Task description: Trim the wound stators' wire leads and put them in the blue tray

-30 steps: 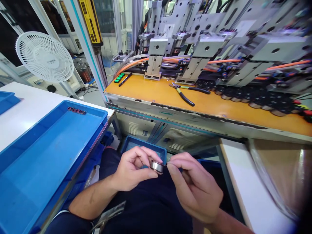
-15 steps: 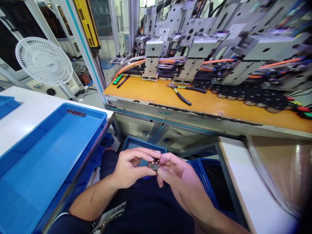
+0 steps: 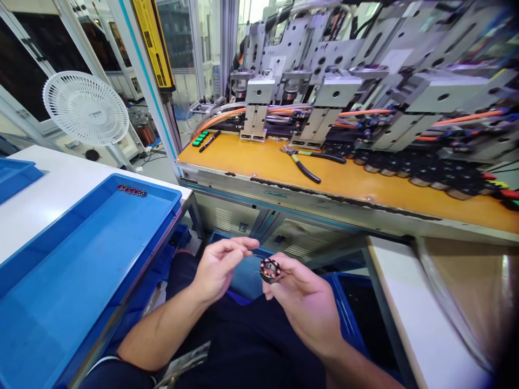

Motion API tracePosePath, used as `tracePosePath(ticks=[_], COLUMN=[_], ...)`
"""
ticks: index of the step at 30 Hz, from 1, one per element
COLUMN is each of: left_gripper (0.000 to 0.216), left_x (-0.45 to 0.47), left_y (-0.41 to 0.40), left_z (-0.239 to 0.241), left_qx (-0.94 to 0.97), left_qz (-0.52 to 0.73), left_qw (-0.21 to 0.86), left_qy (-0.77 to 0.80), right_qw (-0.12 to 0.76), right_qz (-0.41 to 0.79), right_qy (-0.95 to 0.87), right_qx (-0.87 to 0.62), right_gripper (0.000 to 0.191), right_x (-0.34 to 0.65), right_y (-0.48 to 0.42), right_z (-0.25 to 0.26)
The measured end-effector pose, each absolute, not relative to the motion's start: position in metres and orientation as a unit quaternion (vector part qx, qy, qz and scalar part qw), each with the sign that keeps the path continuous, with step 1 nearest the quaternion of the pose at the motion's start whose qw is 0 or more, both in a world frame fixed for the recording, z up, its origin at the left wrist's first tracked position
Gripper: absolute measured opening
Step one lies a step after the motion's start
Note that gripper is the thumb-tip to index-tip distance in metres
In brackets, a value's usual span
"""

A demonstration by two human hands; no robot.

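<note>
A small ring-shaped motor stator (image 3: 270,271) with copper windings round its inside is held over my lap by my right hand (image 3: 308,294), thumb and fingers closed on its right side. Just to its left, my left hand (image 3: 219,266) has thumb and forefinger pinched together on a thin wire (image 3: 257,255) that runs toward the stator's top edge. The wire is very fine, and I cannot make out its full length.
On the left, a blue tray (image 3: 81,265) with a row of stators (image 3: 132,190) stands on a white table (image 3: 52,162). Ahead, pliers (image 3: 304,162), a pen (image 3: 210,141) and black round parts (image 3: 430,173) lie on an orange bench (image 3: 243,159) below machine fixtures (image 3: 316,116). A white fan (image 3: 86,108) stands behind.
My left hand has let go of the stator's body and moved slightly left, now pinching the wire. The stator has tipped in my right hand so its open face shows.
</note>
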State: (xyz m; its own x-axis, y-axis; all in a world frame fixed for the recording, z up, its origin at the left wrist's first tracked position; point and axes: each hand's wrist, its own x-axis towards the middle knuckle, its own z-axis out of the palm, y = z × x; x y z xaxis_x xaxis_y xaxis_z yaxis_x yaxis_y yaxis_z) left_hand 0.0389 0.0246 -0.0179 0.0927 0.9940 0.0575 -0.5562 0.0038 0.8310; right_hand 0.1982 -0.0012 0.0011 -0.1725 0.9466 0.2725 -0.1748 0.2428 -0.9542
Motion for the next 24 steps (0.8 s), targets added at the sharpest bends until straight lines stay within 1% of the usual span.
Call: tracePosePath(ticks=[1, 2, 4, 5, 6, 8, 10, 12, 14, 16, 18, 21, 23, 24], left_gripper=[0.011, 0.013, 0.014, 0.012, 0.011, 0.022, 0.039, 0.046, 0.04, 0.031, 0.028, 0.031, 0.033, 0.032], left_x=[0.04, 0.041, 0.042, 0.042, 0.042, 0.042, 0.044, 0.046, 0.047, 0.046, 0.042, 0.036, 0.033, 0.033], left_y=[0.026, 0.025, 0.018, 0.012, 0.005, -0.008, -0.014, -0.013, -0.007, -0.001, 0.002, 0.003, 0.002, 0.002], left_z=[-0.021, -0.023, -0.025, -0.024, -0.022, -0.014, -0.002, 0.009, 0.017, 0.021, 0.021, 0.019, 0.018, 0.017], left_qx=[0.35, 0.343, 0.358, 0.395, 0.449, 0.578, 0.666, 0.681, 0.68, 0.682, 0.69, 0.708, 0.716, 0.712], left_qz=[0.599, 0.596, 0.594, 0.594, 0.595, 0.584, 0.565, 0.556, 0.541, 0.528, 0.527, 0.529, 0.529, 0.531], left_qw=[0.63, 0.609, 0.557, 0.522, 0.481, 0.372, 0.273, 0.255, 0.28, 0.305, 0.312, 0.29, 0.286, 0.3], left_qy=[0.349, 0.396, 0.457, 0.467, 0.462, 0.432, 0.403, 0.403, 0.408, 0.403, 0.386, 0.366, 0.353, 0.347], right_qw=[0.563, 0.572, 0.552, 0.531, 0.512, 0.495, 0.488, 0.474, 0.467, 0.475, 0.489, 0.523, 0.549, 0.56], right_qz=[0.423, 0.305, 0.046, -0.058, -0.129, -0.188, -0.2, -0.208, -0.198, -0.16, -0.075, 0.125, 0.219, 0.235], right_qy=[-0.62, -0.675, -0.754, -0.772, -0.781, -0.792, -0.805, -0.818, -0.828, -0.829, -0.821, -0.785, -0.752, -0.74], right_qx=[-0.346, -0.352, -0.352, -0.344, -0.334, -0.304, -0.273, -0.25, -0.24, -0.25, -0.284, -0.308, -0.293, -0.29], right_gripper=[0.017, 0.02, 0.026, 0.027, 0.029, 0.032, 0.032, 0.025, 0.021, 0.024, 0.03, 0.04, 0.039, 0.035], right_x=[0.2, 0.203, 0.209, 0.212, 0.215, 0.221, 0.225, 0.226, 0.225, 0.223, 0.22, 0.215, 0.212, 0.21], right_y=[0.002, 0.005, 0.013, 0.016, 0.019, 0.024, 0.026, 0.025, 0.022, 0.017, 0.012, 0.004, -0.001, -0.003], right_z=[0.003, 0.005, 0.007, 0.006, 0.005, 0.002, -0.001, -0.002, -0.003, -0.003, -0.001, 0.004, 0.009, 0.011])
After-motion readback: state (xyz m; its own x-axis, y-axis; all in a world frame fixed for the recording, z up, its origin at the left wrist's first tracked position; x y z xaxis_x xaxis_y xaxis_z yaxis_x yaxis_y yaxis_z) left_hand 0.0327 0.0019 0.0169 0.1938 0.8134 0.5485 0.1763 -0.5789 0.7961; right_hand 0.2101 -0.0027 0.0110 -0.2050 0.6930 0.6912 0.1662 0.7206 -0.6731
